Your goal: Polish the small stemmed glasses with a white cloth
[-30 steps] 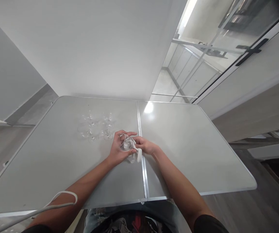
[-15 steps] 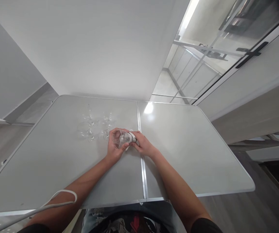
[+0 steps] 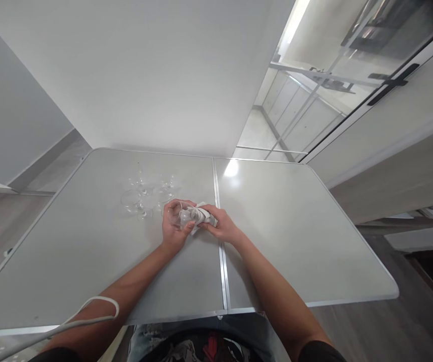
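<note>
My left hand [image 3: 173, 232] is wrapped around the bowl of a clear drinking glass [image 3: 184, 215] that lies tilted on its side above the table. My right hand [image 3: 222, 224] presses a white cloth [image 3: 204, 215] around the other end of that glass, which the cloth and fingers hide. The cloth may be tissue; its kind is hard to make out. Just beyond my left hand stand several clear stemmed glasses [image 3: 130, 200], grouped close together and faint against the pale surface.
The light grey folding table [image 3: 295, 241] has a metal seam [image 3: 223, 271] down its middle. A white wall [image 3: 156, 75] rises behind it, with a glass partition [image 3: 287, 110] at the right. A white cable [image 3: 69, 322] crosses my left forearm.
Both hands have shifted slightly. The left hand with the glass moved a little left, and more of the white cloth now shows between the hands.
</note>
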Tool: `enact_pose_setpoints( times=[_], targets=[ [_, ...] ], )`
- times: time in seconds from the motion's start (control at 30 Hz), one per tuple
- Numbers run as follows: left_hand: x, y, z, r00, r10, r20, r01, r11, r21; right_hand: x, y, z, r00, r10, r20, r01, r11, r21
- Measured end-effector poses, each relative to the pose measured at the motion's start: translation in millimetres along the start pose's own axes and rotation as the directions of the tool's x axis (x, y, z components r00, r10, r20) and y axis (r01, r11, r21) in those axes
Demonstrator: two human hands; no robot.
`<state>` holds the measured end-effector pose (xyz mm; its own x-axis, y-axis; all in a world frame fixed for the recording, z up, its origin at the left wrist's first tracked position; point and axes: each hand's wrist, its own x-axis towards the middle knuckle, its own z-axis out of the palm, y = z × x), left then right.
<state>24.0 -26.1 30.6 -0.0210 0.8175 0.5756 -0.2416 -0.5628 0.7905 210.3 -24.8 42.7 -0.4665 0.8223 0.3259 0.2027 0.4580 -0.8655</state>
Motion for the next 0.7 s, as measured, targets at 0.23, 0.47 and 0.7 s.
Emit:
enact_pose_setpoints(
  times=[0.23, 0.47, 0.7],
  targets=[
    [0, -2, -2.3, 0.999, -0.035, -0.037, 0.033, 0.999, -0.033, 0, -1, -1, 0.998, 0.055, 0.044, -0.057, 0.997, 0.052],
    [-3, -4, 0.4, 0.99, -0.063, 0.124, 0.069, 0.996, -0.051, -1, 3, -7, 0.978, 0.151, 0.144, -0.182, 0.955, 0.232],
    [-4, -5, -0.5, 0.949, -0.11, 0.296, 0.089, 0.993, 0.082, -5, 7, 6, 0.992, 0.079, -0.096, -0.068, 0.992, 0.106]
  ],
)
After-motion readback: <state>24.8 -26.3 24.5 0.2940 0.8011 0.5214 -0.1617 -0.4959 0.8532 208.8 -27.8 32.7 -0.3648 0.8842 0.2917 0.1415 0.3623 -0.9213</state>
